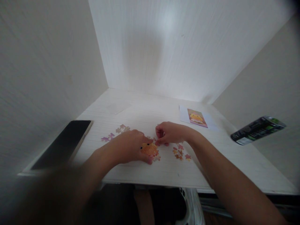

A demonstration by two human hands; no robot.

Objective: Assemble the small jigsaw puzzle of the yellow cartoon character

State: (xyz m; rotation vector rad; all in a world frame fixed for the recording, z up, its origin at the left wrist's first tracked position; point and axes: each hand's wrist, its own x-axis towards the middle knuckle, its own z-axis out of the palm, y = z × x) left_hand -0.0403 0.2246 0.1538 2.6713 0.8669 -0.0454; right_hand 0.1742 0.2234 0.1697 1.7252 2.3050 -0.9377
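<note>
A partly joined jigsaw puzzle [150, 150] with an orange-yellow figure and dark eyes lies flat on the white table. My left hand [131, 145] spans it from the left, thumb at the near edge and fingers at the far edge, holding it against the table. At the puzzle's upper right edge, my right hand [170, 132] is closed in a pinch on a small jigsaw piece, mostly hidden by the fingertips. Loose orange and pink pieces [179, 152] lie right of the puzzle. More pieces, purple [107, 137] and beige [122, 128], are beyond my left forearm.
A picture card [197, 118] of the same figure lies on white paper at the back right. The black can [257, 129] stands at the right. To the left is a dark flat tablet-like object [63, 142]. White panels enclose the table [145, 106] on three sides.
</note>
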